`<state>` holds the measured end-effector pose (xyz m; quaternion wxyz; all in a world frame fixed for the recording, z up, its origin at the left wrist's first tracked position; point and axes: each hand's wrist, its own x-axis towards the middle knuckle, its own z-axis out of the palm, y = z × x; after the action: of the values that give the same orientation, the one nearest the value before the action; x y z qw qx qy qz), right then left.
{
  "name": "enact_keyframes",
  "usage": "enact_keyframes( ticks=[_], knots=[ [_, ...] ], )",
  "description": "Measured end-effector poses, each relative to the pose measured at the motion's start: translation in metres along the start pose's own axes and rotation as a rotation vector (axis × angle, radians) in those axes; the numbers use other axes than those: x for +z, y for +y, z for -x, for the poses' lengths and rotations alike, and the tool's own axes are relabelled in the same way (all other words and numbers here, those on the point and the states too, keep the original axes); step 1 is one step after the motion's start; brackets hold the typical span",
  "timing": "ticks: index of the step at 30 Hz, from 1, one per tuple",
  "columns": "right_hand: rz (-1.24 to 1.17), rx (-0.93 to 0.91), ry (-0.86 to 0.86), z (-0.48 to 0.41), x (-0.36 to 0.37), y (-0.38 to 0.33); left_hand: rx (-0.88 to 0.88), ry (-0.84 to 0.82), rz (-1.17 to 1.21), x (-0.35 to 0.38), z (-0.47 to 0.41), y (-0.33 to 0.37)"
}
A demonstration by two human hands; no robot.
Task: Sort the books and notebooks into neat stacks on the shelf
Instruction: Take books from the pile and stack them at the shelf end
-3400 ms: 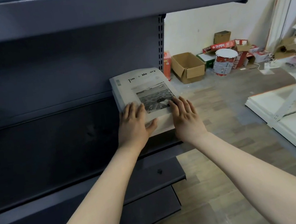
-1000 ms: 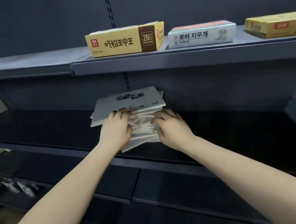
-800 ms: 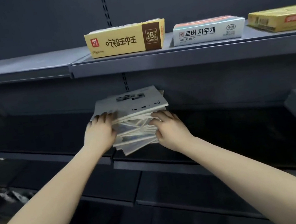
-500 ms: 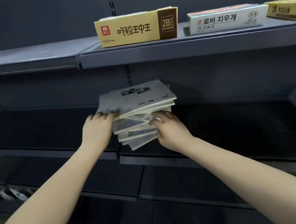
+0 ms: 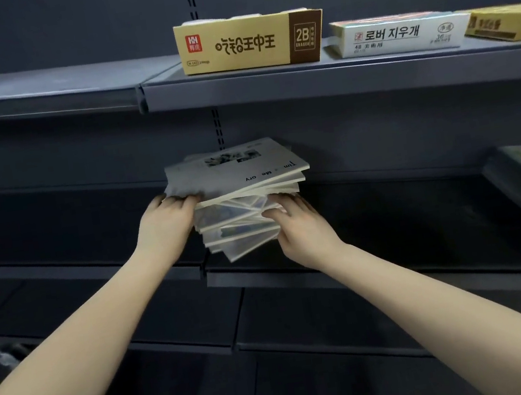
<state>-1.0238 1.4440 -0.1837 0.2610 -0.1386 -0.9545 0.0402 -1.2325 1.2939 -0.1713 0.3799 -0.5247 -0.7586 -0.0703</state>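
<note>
Books (image 5: 247,206) lie fanned, grey cover on top; left hand (image 5: 163,225) and right hand (image 5: 300,225) fingers grip them.

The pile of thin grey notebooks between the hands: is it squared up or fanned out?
Fanned out: under the top grey notebook, lower corners stick out at differing angles.

We're in a shop aisle: dark metal retail shelving (image 5: 304,89) on slotted uprights, with boxed stationery stock, a yellow 2B pencil box (image 5: 249,43), up top
</note>
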Motion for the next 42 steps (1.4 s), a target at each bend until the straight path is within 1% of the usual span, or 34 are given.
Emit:
enact_keyframes(
  ticks=[4, 6, 8, 11, 13, 14, 18, 22, 24, 29, 31, 33, 37, 40, 42],
  knots=[
    [-0.021, -0.031, -0.002, -0.009, 0.0, -0.025, 0.074, 0.182, 0.056, -0.007, 0.002, 0.003],
    [-0.023, -0.082, 0.048, -0.016, 0.003, -0.033, 0.101, 0.227, 0.125, -0.018, 0.001, 0.016],
    [-0.02, -0.137, 0.127, -0.022, 0.008, -0.038, 0.077, 0.243, 0.265, -0.029, -0.001, 0.039],
    [-0.023, -0.148, 0.247, -0.024, 0.01, -0.041, -0.088, 0.163, 0.496, -0.042, -0.002, 0.07],
    [-0.012, -0.132, 0.273, -0.022, 0.01, -0.036, -0.189, 0.073, 0.586, -0.042, -0.001, 0.078],
    [-0.002, -0.144, 0.268, -0.021, 0.01, -0.033, -0.183, 0.06, 0.589, -0.041, 0.001, 0.078],
    [0.033, -0.214, 0.255, -0.018, 0.005, -0.017, -0.091, 0.086, 0.481, -0.034, 0.006, 0.067],
    [0.044, -0.21, 0.272, -0.006, -0.006, 0.002, -0.043, 0.028, 0.287, -0.023, 0.009, 0.044],
    [0.041, -0.19, 0.277, 0.002, -0.01, 0.012, -0.029, -0.019, 0.266, -0.021, 0.008, 0.038],
    [0.072, -0.036, 0.205, 0.016, -0.016, 0.032, 0.005, -0.035, 0.27, -0.028, -0.001, 0.068],
    [0.099, -0.015, 0.182, 0.022, -0.017, 0.039, 0.061, -0.037, 0.244, -0.031, -0.006, 0.084],
    [0.111, 0.003, 0.177, 0.026, -0.02, 0.047, 0.143, 0.003, 0.187, -0.034, -0.013, 0.097],
    [0.152, -0.035, 0.23, 0.034, -0.024, 0.063, 0.216, 0.008, 0.19, -0.04, -0.019, 0.112],
    [0.229, -0.083, 0.303, 0.04, -0.025, 0.071, 0.214, -0.054, 0.25, -0.03, -0.019, 0.12],
    [0.277, -0.101, 0.327, 0.045, -0.027, 0.077, 0.233, -0.083, 0.243, -0.026, -0.022, 0.128]
  ],
)
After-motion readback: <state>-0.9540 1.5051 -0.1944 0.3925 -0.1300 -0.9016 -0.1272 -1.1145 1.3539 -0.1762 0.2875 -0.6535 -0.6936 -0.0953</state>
